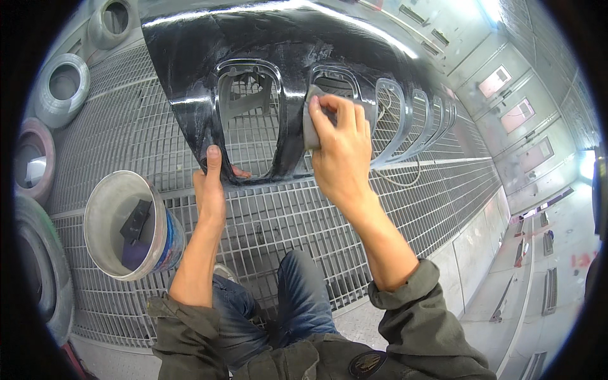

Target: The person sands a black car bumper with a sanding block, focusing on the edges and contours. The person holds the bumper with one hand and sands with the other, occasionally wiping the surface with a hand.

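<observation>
A black glossy car body panel (190,44) with whitish smears and a row of framed openings fills the upper middle. My left hand (209,183) grips the lower left corner of the panel, thumb on top beside the first opening (250,79). My right hand (342,145) is closed on a grey sanding pad (310,133), pressed against the panel at the second opening. A bucket (101,221) stands left of my left hand, with a dark block (136,221) and something purple inside.
Metal grating (443,183) forms the floor below the panel. Several tyres and rims (63,88) line the left side. A thin hose (399,182) lies behind my right hand. The booth wall (519,69), with small windows, runs along the right. My jeans-clad legs (301,291) are below.
</observation>
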Available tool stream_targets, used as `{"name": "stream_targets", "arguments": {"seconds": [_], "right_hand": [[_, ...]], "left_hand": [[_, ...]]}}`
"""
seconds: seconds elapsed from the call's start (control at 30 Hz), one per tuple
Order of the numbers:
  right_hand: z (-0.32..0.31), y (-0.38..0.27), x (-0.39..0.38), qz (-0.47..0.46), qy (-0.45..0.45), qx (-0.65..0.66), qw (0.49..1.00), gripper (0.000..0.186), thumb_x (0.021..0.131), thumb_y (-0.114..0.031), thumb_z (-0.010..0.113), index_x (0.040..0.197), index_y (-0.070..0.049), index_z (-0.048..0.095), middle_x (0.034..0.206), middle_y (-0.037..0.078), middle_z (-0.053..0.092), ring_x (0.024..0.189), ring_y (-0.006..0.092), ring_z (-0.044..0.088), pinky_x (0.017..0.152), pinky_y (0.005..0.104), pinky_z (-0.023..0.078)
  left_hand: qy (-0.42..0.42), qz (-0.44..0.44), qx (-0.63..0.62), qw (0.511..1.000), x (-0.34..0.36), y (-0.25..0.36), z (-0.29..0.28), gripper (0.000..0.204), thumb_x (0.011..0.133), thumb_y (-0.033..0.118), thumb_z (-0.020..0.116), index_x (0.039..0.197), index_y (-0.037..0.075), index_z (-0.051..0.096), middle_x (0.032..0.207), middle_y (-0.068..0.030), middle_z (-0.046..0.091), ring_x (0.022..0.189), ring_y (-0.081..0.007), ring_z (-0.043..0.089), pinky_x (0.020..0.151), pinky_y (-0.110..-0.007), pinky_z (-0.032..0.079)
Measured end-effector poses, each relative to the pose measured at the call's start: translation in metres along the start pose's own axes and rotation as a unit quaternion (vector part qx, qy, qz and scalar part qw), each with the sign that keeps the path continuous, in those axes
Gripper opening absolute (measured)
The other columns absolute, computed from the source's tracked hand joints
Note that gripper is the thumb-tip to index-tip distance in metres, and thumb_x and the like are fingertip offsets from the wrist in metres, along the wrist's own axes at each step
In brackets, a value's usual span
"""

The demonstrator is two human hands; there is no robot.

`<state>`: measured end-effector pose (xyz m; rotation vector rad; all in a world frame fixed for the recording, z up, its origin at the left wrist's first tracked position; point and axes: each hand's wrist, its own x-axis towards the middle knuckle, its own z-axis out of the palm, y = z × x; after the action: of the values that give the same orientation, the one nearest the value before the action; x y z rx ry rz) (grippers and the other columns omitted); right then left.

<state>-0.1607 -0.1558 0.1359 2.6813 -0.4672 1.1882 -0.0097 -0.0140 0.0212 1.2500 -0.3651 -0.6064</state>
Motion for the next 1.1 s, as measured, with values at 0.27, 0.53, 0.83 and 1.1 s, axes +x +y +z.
{"name": "stream_targets", "arguments": {"seconds": [0.27,0.53,0.83,1.1], "right_hand": [[0.031,-0.025,-0.061,0.071,0.080,0.007,0.994,0.063,0.068,0.010,0.057,0.131,0.001,0.066,0.126,0.015,0.060,0.111,0.0338,0.056,0.091,0.0443,0.041],[0.052,-0.037,-0.117,0.100,0.011,0.004,0.995,0.056,0.071,0.002,0.061,0.127,0.001,0.066,0.127,0.014,0.058,0.109,0.0335,0.055,0.090,0.0449,0.041],[-0.052,0.049,-0.025,-0.063,0.071,-0.111,0.989,0.038,0.086,-0.005,0.065,0.123,-0.009,0.072,0.120,0.006,0.066,0.112,0.0268,0.060,0.095,0.0426,0.043],[-0.049,0.109,0.045,-0.258,-0.037,-0.241,0.935,0.036,0.086,-0.012,0.063,0.120,-0.003,0.070,0.115,0.003,0.064,0.107,0.0193,0.059,0.089,0.0349,0.046]], "left_hand": [[-0.005,0.008,-0.010,1.000,-0.001,-0.004,0.000,0.086,0.092,0.082,0.049,0.079,-0.002,0.064,0.079,-0.0213,0.071,0.083,-0.0306,0.073,0.085,-0.042,0.056],[0.019,0.024,-0.038,0.999,0.002,-0.005,0.004,0.088,0.087,0.082,0.058,0.075,-0.005,0.065,0.074,-0.0218,0.070,0.080,-0.0331,0.074,0.087,-0.044,0.056],[0.025,0.019,-0.005,0.999,0.007,-0.007,-0.003,0.088,0.088,0.084,0.053,0.080,-0.003,0.063,0.077,-0.0211,0.069,0.082,-0.0316,0.073,0.086,-0.043,0.056],[0.018,0.028,-0.013,0.999,0.006,-0.006,0.004,0.092,0.089,0.083,0.053,0.078,-0.007,0.066,0.079,-0.0255,0.071,0.081,-0.0315,0.073,0.085,-0.043,0.057]]}}
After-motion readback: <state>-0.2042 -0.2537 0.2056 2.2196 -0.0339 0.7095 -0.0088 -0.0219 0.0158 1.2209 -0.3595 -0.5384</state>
